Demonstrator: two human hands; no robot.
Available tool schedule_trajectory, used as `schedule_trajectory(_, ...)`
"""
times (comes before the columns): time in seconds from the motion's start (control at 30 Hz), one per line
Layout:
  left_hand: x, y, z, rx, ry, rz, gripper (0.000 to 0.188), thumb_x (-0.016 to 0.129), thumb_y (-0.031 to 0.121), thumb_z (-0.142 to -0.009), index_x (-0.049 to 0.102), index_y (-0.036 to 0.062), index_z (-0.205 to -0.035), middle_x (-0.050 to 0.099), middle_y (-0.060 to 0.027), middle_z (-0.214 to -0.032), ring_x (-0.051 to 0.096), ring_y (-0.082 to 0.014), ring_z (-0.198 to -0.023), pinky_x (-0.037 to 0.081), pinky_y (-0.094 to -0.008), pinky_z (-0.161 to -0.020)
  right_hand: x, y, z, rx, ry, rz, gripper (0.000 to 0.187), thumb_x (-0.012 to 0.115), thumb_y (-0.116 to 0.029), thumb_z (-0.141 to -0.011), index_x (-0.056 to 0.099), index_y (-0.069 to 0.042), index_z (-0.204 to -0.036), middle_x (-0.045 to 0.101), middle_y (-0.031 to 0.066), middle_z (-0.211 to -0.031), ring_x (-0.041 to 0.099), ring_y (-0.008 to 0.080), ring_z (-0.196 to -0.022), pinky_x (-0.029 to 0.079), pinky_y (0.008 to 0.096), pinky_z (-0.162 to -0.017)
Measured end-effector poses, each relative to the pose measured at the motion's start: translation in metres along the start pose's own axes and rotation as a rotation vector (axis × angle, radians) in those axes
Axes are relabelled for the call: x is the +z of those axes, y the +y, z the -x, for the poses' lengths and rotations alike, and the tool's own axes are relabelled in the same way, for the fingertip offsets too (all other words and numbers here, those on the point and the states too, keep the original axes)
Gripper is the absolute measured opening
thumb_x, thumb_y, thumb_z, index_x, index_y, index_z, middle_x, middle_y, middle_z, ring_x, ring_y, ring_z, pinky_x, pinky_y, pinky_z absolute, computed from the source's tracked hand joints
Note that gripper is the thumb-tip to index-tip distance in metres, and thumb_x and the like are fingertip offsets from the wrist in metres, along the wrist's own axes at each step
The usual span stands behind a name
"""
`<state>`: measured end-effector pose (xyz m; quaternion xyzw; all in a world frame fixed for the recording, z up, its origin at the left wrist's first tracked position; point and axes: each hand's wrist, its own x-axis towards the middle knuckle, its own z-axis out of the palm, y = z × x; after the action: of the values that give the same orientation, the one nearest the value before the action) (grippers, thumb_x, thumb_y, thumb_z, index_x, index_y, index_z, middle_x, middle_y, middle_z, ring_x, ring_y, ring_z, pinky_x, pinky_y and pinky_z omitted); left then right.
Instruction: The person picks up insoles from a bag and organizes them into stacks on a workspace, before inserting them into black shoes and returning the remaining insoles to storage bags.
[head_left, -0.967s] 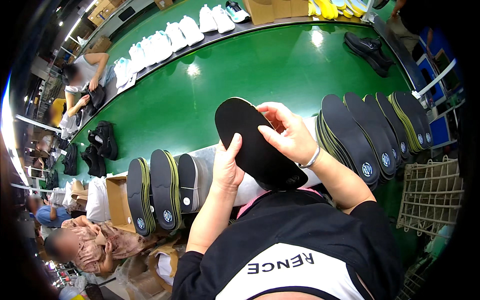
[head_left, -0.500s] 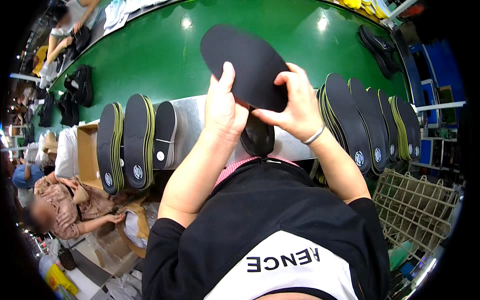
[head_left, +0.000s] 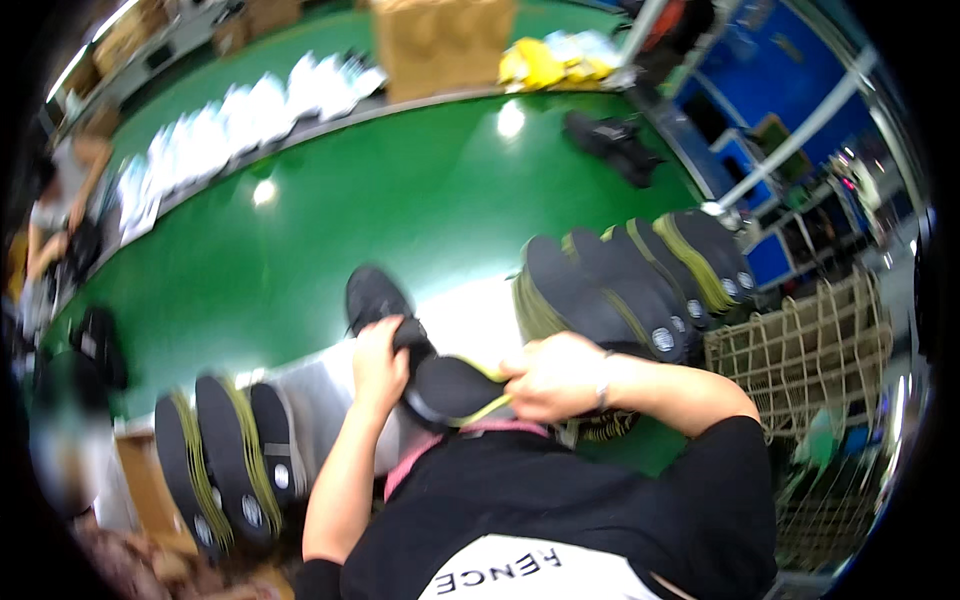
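One black shoe [head_left: 375, 295] sat in the grip of the left hand [head_left: 380, 368] over a silvery bench [head_left: 322, 392], while the right hand [head_left: 555, 376] pinched a black, yellow-edged insole [head_left: 455, 388] between them, near the person's shirt [head_left: 570, 480].

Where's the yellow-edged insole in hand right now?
In the head view, just below centre: the insole lies between the left hand and right hand, with the right gripping its edge.

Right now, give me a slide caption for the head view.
Right hand gripping a yellow-edged black insole, stacked insoles on both sides.
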<state>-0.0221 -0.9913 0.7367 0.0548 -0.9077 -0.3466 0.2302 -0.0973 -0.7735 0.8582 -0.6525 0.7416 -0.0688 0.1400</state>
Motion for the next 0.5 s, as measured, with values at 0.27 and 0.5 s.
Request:
schedule_trajectory(0.27,0.011,0.003,-0.015,-0.300,0.057,0.035,0.016,0.050,0.011,-0.075,0.054,0.0010,-0.087,0.057,-0.0179,-0.080,0.054,-0.0344,-0.077,0.041,-0.0377,-0.069,0.048,-0.013,-0.060,0.121,-0.163,0.113,0.016,0.050,-0.016,-0.065,0.062,-0.004,-0.066,0.056,0.0116,-0.077,0.056,0.0260,-0.071,0.046,0.0340,-0.062)
schedule_trajectory(0.5,-0.001,0.009,-0.005,-0.439,0.120,0.202,0.018,0.049,0.014,-0.077,0.053,-0.0020,-0.084,0.058,-0.0166,-0.072,0.057,-0.0280,-0.066,0.043,-0.0337,-0.062,0.086,-0.014,-0.122,0.530,-0.194,-0.167,0.022,0.051,-0.017,-0.072,0.063,-0.005,-0.085,0.055,0.0166,-0.095,0.056,0.0300,-0.082,0.046,0.0359,-0.066)
